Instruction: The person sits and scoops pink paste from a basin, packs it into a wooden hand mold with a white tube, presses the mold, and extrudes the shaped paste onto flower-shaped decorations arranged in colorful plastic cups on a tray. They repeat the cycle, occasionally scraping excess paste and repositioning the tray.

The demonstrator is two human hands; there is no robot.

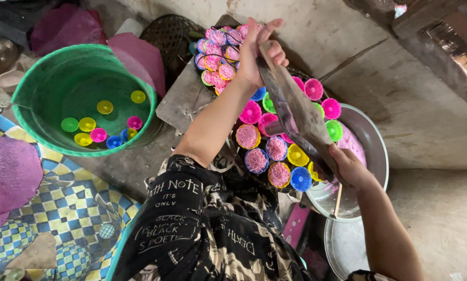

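Over the tray of small cups [275,151] I see both hands gripping one long, flat, dark board [296,112], which is tilted and runs diagonally from upper left to lower right. The left hand [259,52] is clasped round the far end of the board, with the forefinger stretched out past it. The right hand [348,166] is closed on the near end, just above the rim of a metal bowl [376,151]. That bowl holds a pink mixture [350,143], and a thin stick [338,200] leans inside it.

Beneath the board the little fluted cups, pink, blue, yellow and green, sit close together; several near me are filled with a pale pink, grainy mass. Farther away a second cluster of filled cups [220,52] lies just beside the left hand.

To the left, well apart from the hands, a green basin [41,83] holds a handful of empty coloured cups on its bottom. It stands on the floor near a blue and yellow chequered mat [72,198]. I cannot tell what the tray itself rests on.
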